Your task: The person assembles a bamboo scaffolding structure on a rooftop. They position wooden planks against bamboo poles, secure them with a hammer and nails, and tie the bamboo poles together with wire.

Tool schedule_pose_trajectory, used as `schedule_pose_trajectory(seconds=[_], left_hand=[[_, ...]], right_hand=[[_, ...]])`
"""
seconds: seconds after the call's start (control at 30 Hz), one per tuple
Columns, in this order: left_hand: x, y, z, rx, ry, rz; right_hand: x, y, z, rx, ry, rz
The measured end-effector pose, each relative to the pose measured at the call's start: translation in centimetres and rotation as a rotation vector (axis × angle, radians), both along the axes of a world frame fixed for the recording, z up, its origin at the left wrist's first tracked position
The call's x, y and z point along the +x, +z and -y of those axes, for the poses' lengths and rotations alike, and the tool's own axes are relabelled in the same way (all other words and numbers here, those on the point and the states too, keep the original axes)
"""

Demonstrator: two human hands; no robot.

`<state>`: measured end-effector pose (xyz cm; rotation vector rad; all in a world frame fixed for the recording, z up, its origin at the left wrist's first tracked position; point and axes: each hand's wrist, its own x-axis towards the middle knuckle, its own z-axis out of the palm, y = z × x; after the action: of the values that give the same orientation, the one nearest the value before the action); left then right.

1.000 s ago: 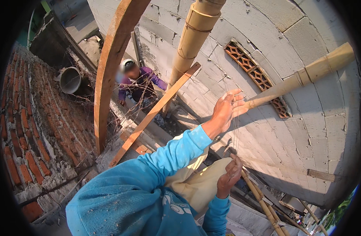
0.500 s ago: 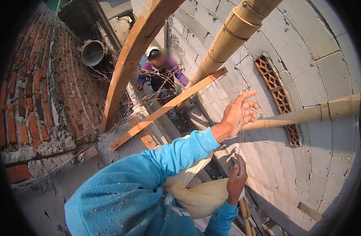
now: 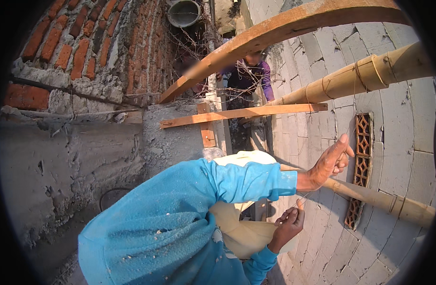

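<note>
A thin string (image 3: 305, 195) runs between my two hands, and fine strands show above them toward the bamboo. My left hand (image 3: 326, 165) is held out at the right, fingers curled in with the strand at them and thumb pointing up. Lower down and closer to me, my right hand (image 3: 290, 225) pinches the string between thumb and fingertips. Just behind my left wrist passes a horizontal bamboo pole (image 3: 370, 194). Beyond it, a pierced terracotta vent strip (image 3: 362, 151) is set in the grey block wall (image 3: 318, 232).
A thick bamboo pole (image 3: 344, 80), a long timber beam (image 3: 275, 32) and a wooden plank (image 3: 246, 115) cross ahead. Below, a person in purple (image 3: 249, 80) stands in the narrow gap. An old brick wall (image 3: 80, 57) and a bucket (image 3: 184, 13) are at the left.
My view has swung, shifting the beams and walls. My left hand's fingers, spread before, are now curled. My right hand now pinches with its fingertips, and the hands are a little closer together.
</note>
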<state>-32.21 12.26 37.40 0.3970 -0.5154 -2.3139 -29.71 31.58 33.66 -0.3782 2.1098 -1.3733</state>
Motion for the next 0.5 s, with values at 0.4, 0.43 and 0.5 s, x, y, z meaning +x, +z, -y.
schedule_pose_trajectory(seconds=[0.4, 0.43, 0.5], left_hand=[[3.5, 4.1, -0.3, -0.329, 0.362, 0.173], [4.0, 4.4, -0.3, -0.347, 0.430, 0.198], [4.8, 5.2, -0.2, -0.414, 0.597, 0.259]], right_hand=[[-0.8, 2.8, 3.5, -0.108, 0.357, -0.459], [-1.0, 3.1, 4.3, -0.186, 0.330, -0.479], [-1.1, 3.6, 6.0, -0.328, 0.416, -0.539]])
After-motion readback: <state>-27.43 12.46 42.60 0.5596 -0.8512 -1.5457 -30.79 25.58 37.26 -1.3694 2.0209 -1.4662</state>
